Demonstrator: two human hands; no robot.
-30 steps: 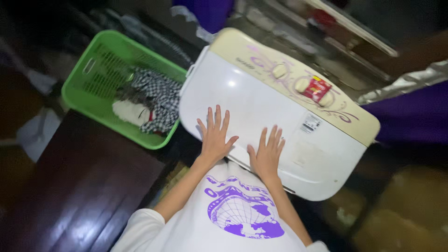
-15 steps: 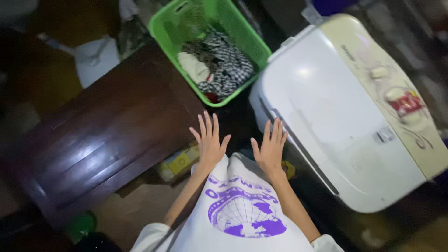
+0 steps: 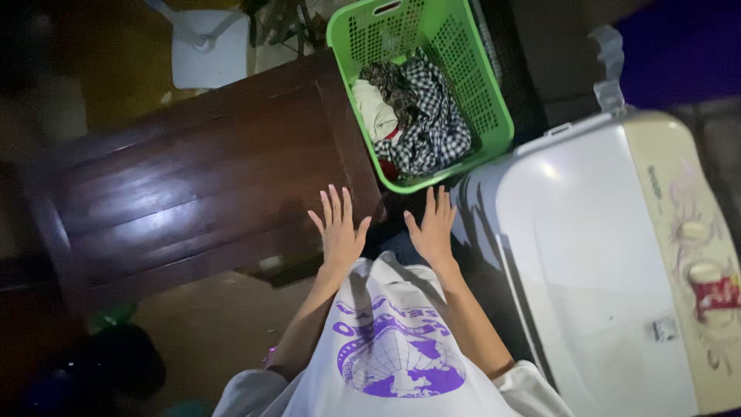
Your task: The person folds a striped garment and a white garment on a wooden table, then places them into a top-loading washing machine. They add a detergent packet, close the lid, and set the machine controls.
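Your hands have moved off the white washer [image 3: 610, 255] and now float flat and open, holding nothing. Your left hand [image 3: 338, 232] is over the dark wooden table [image 3: 185, 185]. Your right hand [image 3: 434, 228] is just below the green basket [image 3: 494, 100] of clothes [image 3: 413, 108], closer than before.

I'm in a dim home laundry corner: white washing machine [image 3: 587, 270], green laundry basket [image 3: 494, 100] of clothes [image 3: 413, 116], dark wooden table [image 3: 193, 185].

White short-sleeved shirt [image 3: 401, 363] with purple globe print.
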